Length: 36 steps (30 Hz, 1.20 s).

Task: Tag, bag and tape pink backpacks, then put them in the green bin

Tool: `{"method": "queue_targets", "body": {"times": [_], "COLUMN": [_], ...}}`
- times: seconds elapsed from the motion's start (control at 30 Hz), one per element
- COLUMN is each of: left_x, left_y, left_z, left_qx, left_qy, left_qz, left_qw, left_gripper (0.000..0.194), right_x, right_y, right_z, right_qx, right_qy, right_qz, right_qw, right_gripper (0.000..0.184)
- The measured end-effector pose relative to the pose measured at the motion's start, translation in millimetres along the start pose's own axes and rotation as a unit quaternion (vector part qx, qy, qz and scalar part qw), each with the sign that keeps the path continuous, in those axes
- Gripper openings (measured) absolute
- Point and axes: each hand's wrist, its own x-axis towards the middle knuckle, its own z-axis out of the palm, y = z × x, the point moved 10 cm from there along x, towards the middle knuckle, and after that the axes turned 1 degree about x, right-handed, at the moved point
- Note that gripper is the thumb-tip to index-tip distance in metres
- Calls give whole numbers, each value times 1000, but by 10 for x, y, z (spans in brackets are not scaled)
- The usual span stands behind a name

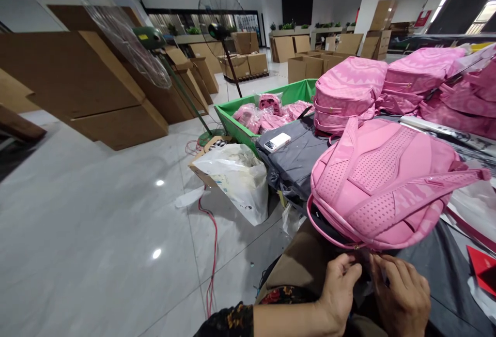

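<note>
Resting on dark grey sheeting (445, 270) at the near edge of the heap, just above the lap: a pink backpack (387, 171), padded back and straps upward; at its near rim, a small metallic zip pull (357, 247); just below this, the left hand (339, 285), thumb and forefinger drawn close together at the rim, cannot tell whether pinching anything; just beside, the right hand (405, 290), fingers curled and bunched toward the same spot, cannot tell what between them; to the right, near the strap, a red card (482, 270); behind, more pink backpacks (351, 86); to the left, a white phone (277, 142) lying flat; beyond, a green bin (302, 90) with pink bundles (271, 117) in clear wrap; on the pale floor (116, 233), a white plastic bag (242, 182) and a red cable (214, 254); farther off, two standing fans (149, 37) and cardboard boxes (112, 89).
</note>
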Motion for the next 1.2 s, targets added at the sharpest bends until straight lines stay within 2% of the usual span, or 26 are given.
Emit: {"method": "queue_targets", "body": {"times": [0.07, 0.17, 0.23, 0.3, 0.37, 0.43, 0.5, 0.6, 0.7, 0.8, 0.9, 1.03, 1.1, 1.2], "left_x": [128, 248, 274, 255, 182, 80, -22, -100, -56, 48, 129, 169, 172, 167], "left_y": [-91, -103, -79, 11, 120, 228, 288, 224, 138, 113, 109, 30, -26, -113], "left_z": [168, 489, 556, 495, 377, 225, 115, 136, 213, 199, 126, 213, 278, 321], "left_qx": [-67, -174, -183, -120, 7, 143, 231, 267, 284, 263, 207, 58, -27, -128], "left_qy": [-37, -126, -155, -170, -179, -159, -130, -138, -139, -107, -60, -77, -81, -56], "left_qz": [-8, -17, -19, 18, 76, 144, 198, 231, 239, 218, 179, 113, 74, 20], "left_qw": [997, 977, 971, 978, 981, 966, 944, 926, 918, 934, 960, 989, 994, 990], "left_gripper": [56, 58, 61, 64, 58, 50, 48, 54, 65, 71, 67, 71, 69, 64], "right_x": [15, 14, 10, 7, 6, 7, 8, -3, -37, -69, -100, -157, -206, -277], "right_y": [38, 158, 243, 302, 340, 361, 371, 394, 452, 506, 548, 602, 647, 727], "right_z": [9, 33, 62, 95, 113, 114, 111, 127, 171, 220, 261, 312, 351, 409], "right_qx": [22, 87, 132, 166, 181, 184, 181, 185, 218, 251, 259, 267, 279, 289], "right_qy": [-10, -28, -44, -61, -69, -68, -62, -67, -78, -86, -95, -116, -132, -154], "right_qz": [21, 68, 99, 121, 138, 152, 167, 199, 242, 274, 298, 338, 365, 397], "right_qw": [999, 993, 985, 977, 971, 969, 967, 960, 942, 925, 914, 895, 878, 857], "right_gripper": [19, 26, 32, 37, 40, 43, 45, 49, 49, 49, 50, 49, 49, 48]}}
